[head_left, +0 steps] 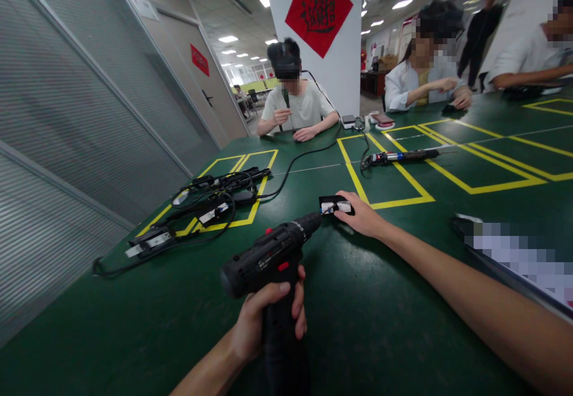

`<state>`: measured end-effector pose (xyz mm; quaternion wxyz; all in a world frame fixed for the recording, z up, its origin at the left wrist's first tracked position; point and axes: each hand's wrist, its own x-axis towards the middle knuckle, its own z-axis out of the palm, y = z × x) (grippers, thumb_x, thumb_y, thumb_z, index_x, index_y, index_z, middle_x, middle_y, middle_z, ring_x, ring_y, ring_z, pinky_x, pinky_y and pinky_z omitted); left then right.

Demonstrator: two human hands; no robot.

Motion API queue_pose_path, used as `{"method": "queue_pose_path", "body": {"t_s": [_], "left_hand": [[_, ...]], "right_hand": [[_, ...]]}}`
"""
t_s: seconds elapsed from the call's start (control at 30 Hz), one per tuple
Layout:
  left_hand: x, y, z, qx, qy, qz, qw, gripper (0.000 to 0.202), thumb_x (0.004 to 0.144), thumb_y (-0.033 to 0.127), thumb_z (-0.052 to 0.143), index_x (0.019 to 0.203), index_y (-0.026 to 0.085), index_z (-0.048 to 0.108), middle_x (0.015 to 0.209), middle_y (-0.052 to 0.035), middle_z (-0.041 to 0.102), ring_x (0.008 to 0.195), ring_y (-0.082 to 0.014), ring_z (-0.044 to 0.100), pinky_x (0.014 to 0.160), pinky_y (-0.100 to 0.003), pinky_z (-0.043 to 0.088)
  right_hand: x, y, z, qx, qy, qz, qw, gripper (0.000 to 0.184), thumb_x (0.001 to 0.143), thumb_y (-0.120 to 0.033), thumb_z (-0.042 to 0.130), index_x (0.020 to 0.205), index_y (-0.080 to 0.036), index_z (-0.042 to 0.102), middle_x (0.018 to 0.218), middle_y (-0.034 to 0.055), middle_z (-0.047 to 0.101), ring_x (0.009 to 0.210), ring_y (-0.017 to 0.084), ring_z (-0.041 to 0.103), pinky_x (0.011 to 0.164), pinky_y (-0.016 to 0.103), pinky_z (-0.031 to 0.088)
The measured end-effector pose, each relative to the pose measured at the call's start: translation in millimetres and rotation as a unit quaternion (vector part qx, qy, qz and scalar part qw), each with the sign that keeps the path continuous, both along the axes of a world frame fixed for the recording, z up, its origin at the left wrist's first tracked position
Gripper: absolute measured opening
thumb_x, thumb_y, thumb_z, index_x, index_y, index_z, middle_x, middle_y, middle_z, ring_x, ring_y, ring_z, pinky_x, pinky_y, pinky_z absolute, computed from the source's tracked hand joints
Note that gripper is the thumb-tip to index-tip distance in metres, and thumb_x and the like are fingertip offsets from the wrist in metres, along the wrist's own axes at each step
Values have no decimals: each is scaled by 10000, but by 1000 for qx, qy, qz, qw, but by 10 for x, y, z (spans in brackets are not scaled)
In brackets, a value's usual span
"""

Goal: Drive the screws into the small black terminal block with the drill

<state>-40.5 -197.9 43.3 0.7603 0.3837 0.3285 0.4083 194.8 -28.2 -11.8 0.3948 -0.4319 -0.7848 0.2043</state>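
Note:
My left hand point(264, 318) is wrapped round the grip of a black cordless drill point(268, 255), which points away from me with its tip against a small black block with a white label point(335, 206). My right hand point(362, 215) reaches across the green table point(134, 324) and holds that block down, fingers closed on its right end. The drill's bit itself is too small to make out.
A pile of black power adapters and cables point(201, 208) lies to the left inside yellow floor-tape boxes. A soldering-type tool point(400, 156) lies further back. Three people sit at the table's far side. A blurred flat item point(514, 252) lies to my right.

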Motion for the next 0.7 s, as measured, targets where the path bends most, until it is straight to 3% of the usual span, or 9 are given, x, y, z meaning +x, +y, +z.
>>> {"method": "queue_pose_path", "body": {"t_s": [0.7], "left_hand": [[-12, -5, -6, 8, 1, -11, 1000, 265, 829, 253, 337, 1030, 122, 449, 620, -8, 496, 483, -170, 566, 557, -336, 436]], "right_hand": [[-9, -8, 8, -4, 0, -6, 1000, 390, 864, -297, 548, 1228, -185, 462, 1222, 85, 511, 1038, 236, 542, 865, 456, 450]]}}
